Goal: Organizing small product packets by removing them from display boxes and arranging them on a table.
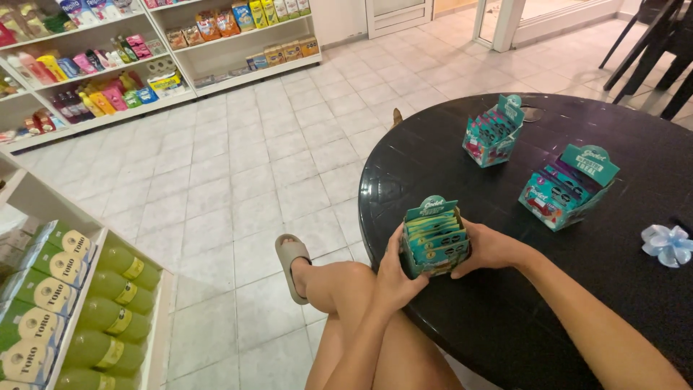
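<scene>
Head view, held thing: a small teal cardboard display box (434, 238) filled with green sachets, standing upright on the near edge of the round black table (505, 318), at about 7 o'clock on the tabletop.
Head view, left hand: the left hand (394, 273) presses the box's left side, fingers wrapped along its lower left corner, thumb up the side.
Head view, right hand: the right hand (489, 248) cups the box's right side, fingers curled around its back; together both hands clasp the box.
Head view, other boxes: a second teal display box (564, 189) sits at about 3 o'clock from the held one, well apart; a third teal display box (494, 133) stands toward 1 o'clock, farther back.
Head view, table edge: a pale blue ribbon bow (668, 244) lies at the far right, 3 o'clock.
Head view, floor side: a grey sandal (290, 261) on the person's foot shows at 9 o'clock from the box, over white tiles.
Head view, shelves: green bottles (115, 296) lie on a shelf at the lower left.
</scene>
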